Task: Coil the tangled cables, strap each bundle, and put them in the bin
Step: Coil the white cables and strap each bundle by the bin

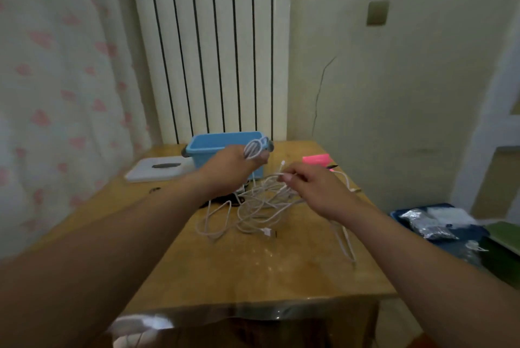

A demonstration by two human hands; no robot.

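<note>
Both arms reach out over the wooden table (pixel 253 271), right in the middle of the frame. The left hand (pixel 229 169) is up just left of centre, fingers curled tight round a small coil of white cable (pixel 254 148), and that coil sits in front of the right end of the blue bin (pixel 201 156) at the table's far edge. The right hand (pixel 316 191), a touch lower and right of centre, pinches a white strand between thumb and fingertips, the plug end poking up just above the pinch. Below and between the two hands lies the tangle of white cables (pixel 254 208), loops sprawled across the tabletop, with one long strand (pixel 347 243) trailing toward the lower right. A black cable (pixel 221 202) peeks out at the tangle's left side, under the left wrist. Left of the bin rests a white lid (pixel 152 174) with a dark handle; right of it, something bright pink (pixel 316 158), too blurred to name. Behind stands a white ribbed radiator (pixel 208 43), a pink-patterned curtain (pixel 56 80) fills the left, and at the right edge a dark blue tray (pixel 396 214) holds plastic bags (pixel 427 225)
</note>
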